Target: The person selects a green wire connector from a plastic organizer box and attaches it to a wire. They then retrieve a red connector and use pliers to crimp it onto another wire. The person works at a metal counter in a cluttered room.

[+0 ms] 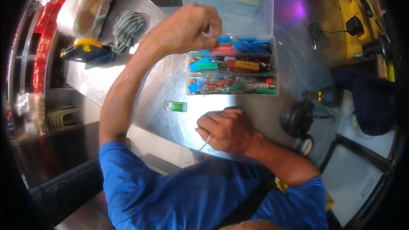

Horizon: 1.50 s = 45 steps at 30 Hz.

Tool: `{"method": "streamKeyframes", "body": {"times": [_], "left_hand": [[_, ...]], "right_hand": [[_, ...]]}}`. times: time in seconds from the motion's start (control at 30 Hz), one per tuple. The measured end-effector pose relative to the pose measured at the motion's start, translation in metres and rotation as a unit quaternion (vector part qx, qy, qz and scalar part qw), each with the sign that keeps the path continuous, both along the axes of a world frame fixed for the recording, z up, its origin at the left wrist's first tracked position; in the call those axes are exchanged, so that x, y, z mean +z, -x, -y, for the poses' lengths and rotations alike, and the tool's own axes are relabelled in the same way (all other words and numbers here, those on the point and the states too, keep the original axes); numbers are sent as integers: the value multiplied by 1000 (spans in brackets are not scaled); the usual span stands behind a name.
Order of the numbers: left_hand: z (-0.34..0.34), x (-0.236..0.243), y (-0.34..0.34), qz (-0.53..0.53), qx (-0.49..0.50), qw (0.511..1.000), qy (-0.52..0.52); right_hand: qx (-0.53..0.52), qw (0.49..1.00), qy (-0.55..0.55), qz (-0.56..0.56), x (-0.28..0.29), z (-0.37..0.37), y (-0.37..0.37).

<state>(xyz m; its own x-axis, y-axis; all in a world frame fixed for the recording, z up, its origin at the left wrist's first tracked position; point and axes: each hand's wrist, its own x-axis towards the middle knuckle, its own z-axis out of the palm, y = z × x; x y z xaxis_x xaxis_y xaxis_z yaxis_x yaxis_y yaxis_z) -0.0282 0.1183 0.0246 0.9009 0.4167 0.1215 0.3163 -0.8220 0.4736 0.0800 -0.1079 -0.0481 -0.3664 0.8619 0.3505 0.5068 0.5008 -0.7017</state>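
Across a scratched, brightly lit metal table (157, 83), working with two bare hands about an open compartment box (275, 66), with a translucent lid (251, 23) lying back beyond its far edge. Wearing short blue sleeves (128, 166). Holding the left forearm (125, 87) in a long slant to the left of the box, elbow out, and arching the wrist over toward the box's far left corner. Curling the fingers of the left hand (192, 25) downward there, bringing thumb and forefinger close together just beside the short blue and red pieces (251, 46) in the farthest compartment. Showing too little at those fingertips to reveal a pinch: cannot tell.

Angling the right forearm (281, 157) inward on the near side of the box, from its near right. Folding the right hand (230, 130) into a loose fist, knuckles up, well apart from the box's near wall. Pinching a thin white strip (205, 142) in those bent fingers, pointing its free end away from the box. Seeing also a green lighter (175, 107) near the box's near left corner, and yellow-and-black pliers (317, 97) to the box's right.
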Motion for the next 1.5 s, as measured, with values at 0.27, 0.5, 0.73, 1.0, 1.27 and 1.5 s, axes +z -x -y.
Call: {"method": "streamKeyframes", "body": {"times": [0.27, 0.5, 0.73, 1.0, 1.27, 1.5], "left_hand": [[7, 9, 1, -46, 48, 996, 65], [11, 2, 2, 5, 23, 999, 30], [10, -11, -2, -10, 10, 1000, -4], [11, -3, 3, -34, -35, 999, -12], [36, 13, 33, -53, 4, 998, -23], [52, -18, 50, -30, 41, 994, -96]], "right_hand": [[-1, 1000, -2, 5, 0, 0, 1], [2, 1000, 4, 16, 2, -1, -1], [-4, 1000, 2, 5, -1, 0, 0], [-6, 1000, -16, 13, -4, -2, 0], [-13, 1000, -28, 5, -4, -1, 2], [-2, 999, -26, 35, 1, -1, 0]]}}
